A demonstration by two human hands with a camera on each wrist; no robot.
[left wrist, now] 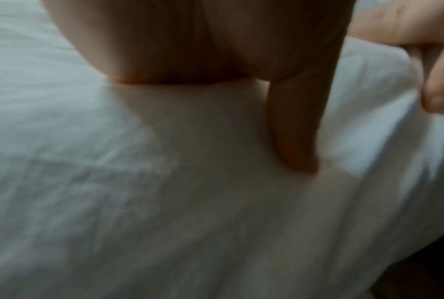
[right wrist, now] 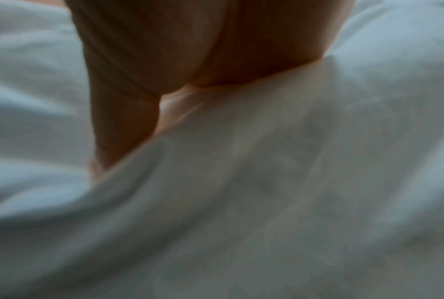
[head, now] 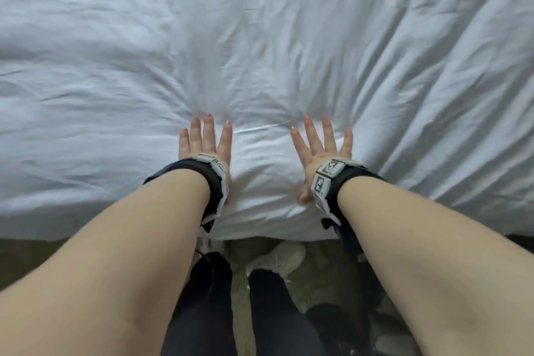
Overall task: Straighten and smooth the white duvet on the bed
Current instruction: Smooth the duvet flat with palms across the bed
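Note:
The white duvet [head: 274, 37] covers the whole bed and is creased, with long folds running off to the right. My left hand [head: 203, 140] lies flat on it near the front edge, fingers straight and spread. My right hand [head: 320, 143] presses flat beside it, fingers splayed. A raised ridge of fabric runs between the two hands. In the left wrist view my left palm [left wrist: 190, 40] and thumb rest on the duvet [left wrist: 164, 202], with my right hand [left wrist: 425, 50] at the far right. In the right wrist view my right palm [right wrist: 203, 40] pushes into the cloth [right wrist: 266, 202].
The bed's front edge [head: 86, 228] drops to a dark floor. My legs in dark trousers and a white shoe [head: 281, 259] stand close against it. Dark items [head: 346, 324] lie on the floor at the lower right.

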